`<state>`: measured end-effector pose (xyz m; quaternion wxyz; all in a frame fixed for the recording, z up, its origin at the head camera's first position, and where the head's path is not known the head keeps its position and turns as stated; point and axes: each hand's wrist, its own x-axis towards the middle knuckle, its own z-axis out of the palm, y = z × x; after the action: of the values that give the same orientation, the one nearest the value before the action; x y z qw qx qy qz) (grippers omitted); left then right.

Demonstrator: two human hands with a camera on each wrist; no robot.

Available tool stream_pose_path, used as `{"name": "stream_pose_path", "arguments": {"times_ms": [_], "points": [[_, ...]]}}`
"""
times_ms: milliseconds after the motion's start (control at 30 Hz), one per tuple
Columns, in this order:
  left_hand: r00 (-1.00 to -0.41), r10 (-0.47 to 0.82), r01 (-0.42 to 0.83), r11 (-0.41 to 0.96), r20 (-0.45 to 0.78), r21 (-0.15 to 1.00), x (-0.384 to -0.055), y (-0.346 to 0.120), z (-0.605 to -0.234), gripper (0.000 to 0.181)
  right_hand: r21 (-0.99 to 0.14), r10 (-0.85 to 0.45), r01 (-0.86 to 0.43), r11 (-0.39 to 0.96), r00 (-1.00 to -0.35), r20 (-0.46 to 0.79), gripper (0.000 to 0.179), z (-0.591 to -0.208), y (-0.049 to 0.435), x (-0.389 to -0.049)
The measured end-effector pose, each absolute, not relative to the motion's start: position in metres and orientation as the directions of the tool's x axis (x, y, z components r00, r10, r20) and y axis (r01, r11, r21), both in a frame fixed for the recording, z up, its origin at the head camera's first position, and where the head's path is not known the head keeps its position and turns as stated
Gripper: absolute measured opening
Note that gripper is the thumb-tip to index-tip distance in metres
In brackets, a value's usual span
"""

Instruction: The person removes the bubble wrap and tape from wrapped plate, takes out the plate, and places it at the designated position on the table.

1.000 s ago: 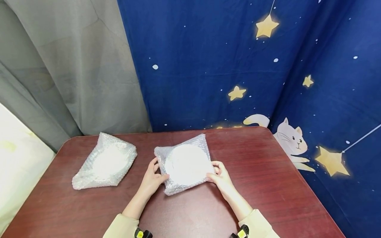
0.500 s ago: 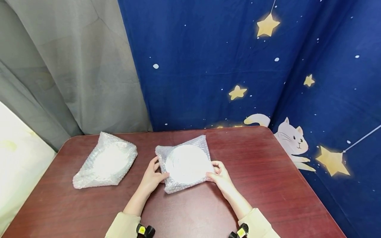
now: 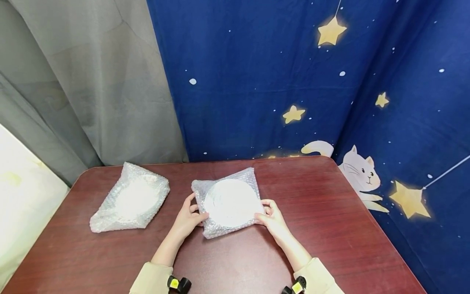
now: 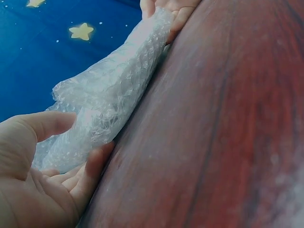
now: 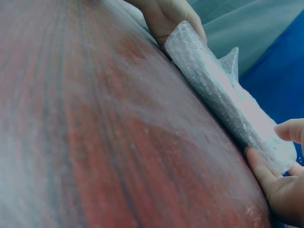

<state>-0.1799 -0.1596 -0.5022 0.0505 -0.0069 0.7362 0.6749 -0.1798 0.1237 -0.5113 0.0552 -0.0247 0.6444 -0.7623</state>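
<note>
A bubble-wrapped package (image 3: 232, 202) with a bright white round shape inside lies near the middle of the table. My left hand (image 3: 187, 218) grips its left edge, thumb on top and fingers at the side and underneath. At the opposite edge, my right hand (image 3: 272, 220) pinches the wrap the same way. In the left wrist view the crinkled bubble wrap (image 4: 111, 83) sits between the left thumb and fingers. From the right wrist, the package (image 5: 223, 97) appears low on the table, with the right hand (image 5: 285, 183) at its near end. Glare hides the detail of its contents.
A second bubble-wrapped package (image 3: 136, 199), also with a bright round middle, lies to the left on the reddish-brown wooden table (image 3: 330, 228). Behind the table hang a grey curtain (image 3: 99, 81) and a blue star-patterned curtain (image 3: 249, 81).
The view has shifted very slightly. Both hands keep their grip on the middle package, which stays almost in the same place.
</note>
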Motion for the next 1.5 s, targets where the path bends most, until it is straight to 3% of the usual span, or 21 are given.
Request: {"name": "stream_pose_path", "arguments": {"times_ms": [333, 733, 1000, 1233, 1500], "points": [[-0.989, 0.086, -0.115, 0.086, -0.122, 0.990, -0.181, -0.164, -0.502, 0.091, -0.987, -0.120, 0.074, -0.144, -0.991, -0.057, 0.047, -0.512, 0.124, -0.180], [-0.988, 0.062, -0.121, 0.259, -0.141, 0.958, -0.176, -0.164, -0.488, 0.090, -0.990, -0.115, 0.064, -0.126, -0.992, -0.049, 0.047, -0.510, 0.125, -0.180], [-0.992, 0.041, -0.100, 0.348, -0.122, 0.932, -0.176, -0.168, -0.483, 0.079, -0.991, -0.116, 0.042, -0.129, -0.993, -0.027, 0.047, -0.511, 0.124, -0.179], [-1.000, 0.000, -0.013, 0.550, -0.016, 0.835, -0.174, -0.174, -0.475, 0.058, -0.991, -0.125, 0.041, -0.129, -0.992, -0.025, 0.048, -0.512, 0.125, -0.179], [-0.994, -0.047, 0.047, 0.600, 0.094, 0.799, -0.170, -0.175, -0.463, 0.038, -0.990, -0.124, 0.039, -0.136, -0.992, -0.022, 0.048, -0.513, 0.125, -0.180]]}}
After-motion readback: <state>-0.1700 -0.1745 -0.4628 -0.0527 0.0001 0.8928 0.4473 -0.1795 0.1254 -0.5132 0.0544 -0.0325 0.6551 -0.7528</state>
